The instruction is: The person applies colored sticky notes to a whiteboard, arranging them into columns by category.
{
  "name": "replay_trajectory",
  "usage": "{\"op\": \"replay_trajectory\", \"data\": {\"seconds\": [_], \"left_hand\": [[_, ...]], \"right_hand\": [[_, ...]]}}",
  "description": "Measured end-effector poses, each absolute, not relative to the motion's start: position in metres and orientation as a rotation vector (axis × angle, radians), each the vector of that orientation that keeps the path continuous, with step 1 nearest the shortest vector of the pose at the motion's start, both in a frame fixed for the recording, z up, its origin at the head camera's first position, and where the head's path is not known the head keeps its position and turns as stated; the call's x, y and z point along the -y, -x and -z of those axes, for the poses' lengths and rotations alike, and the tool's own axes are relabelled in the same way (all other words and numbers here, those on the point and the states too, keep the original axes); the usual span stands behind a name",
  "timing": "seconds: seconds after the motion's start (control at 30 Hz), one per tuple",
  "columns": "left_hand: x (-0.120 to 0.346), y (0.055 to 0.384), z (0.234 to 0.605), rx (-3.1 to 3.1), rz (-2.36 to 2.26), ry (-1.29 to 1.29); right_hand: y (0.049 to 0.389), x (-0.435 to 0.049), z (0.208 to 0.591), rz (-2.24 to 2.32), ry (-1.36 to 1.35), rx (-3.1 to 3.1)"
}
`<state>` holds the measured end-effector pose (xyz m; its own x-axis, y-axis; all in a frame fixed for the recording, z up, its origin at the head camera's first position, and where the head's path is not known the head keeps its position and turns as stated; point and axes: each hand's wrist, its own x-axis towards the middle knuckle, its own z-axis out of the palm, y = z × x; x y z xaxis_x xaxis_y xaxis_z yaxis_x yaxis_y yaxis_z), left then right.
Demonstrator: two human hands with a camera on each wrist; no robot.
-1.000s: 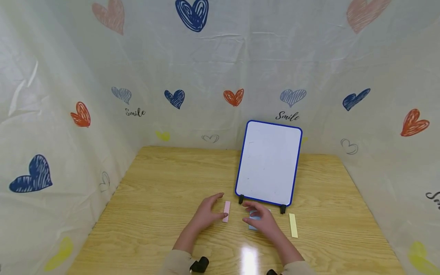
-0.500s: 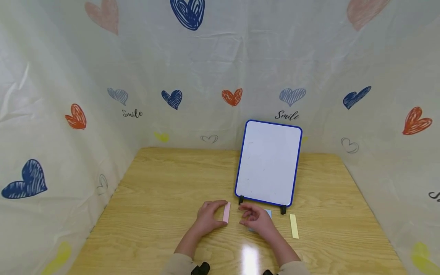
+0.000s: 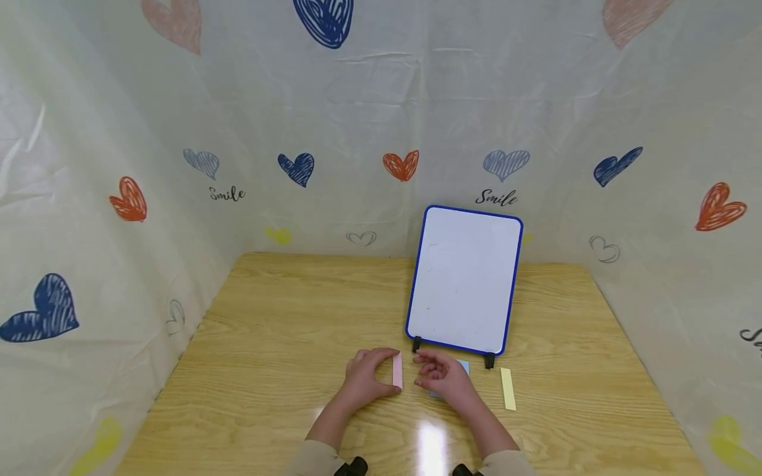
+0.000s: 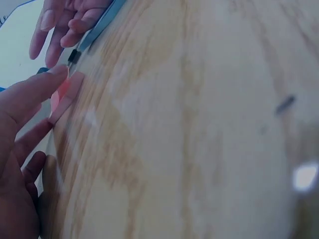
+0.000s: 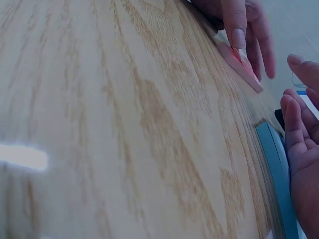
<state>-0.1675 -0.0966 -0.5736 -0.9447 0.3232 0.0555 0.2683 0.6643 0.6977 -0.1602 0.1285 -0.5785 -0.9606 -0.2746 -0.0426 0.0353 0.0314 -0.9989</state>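
Head view: a slim, pale-sided pink pad is pinched end to end between thumb and finger of the left hand. The right hand is held just across from it, fingers loosely bent and empty. By those fingers a blue pad is partly hidden; to their right a yellow strip is laid, and beyond them a board is propped.

"Smile" at left, "Smile" at centre-right, black script on pale sheet, edge lettering (cut off)
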Motion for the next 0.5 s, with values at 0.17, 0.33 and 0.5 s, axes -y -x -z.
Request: {"op": "replay_trajectory", "data": {"seconds": [0.17, 0.33, 0.5], "left_hand": [[0.0976, 0.1668, 0.5746, -2.773, -1.161, -0.498], [0.0963, 0.1661, 0.5764, -2.786, -1.188, -0.480], [0.0926, 0.1666, 0.5777, -2.839, -1.155, -0.486]], "right_hand": [[0.1605, -0.1288, 0.5771, 1.937, 0.320, -2.173], [0.1602, -0.1287, 0.5750, 1.852, 0.362, -2.211], [0.1602, -0.1290, 0.5751, 1.826, 0.389, -2.222]]}}
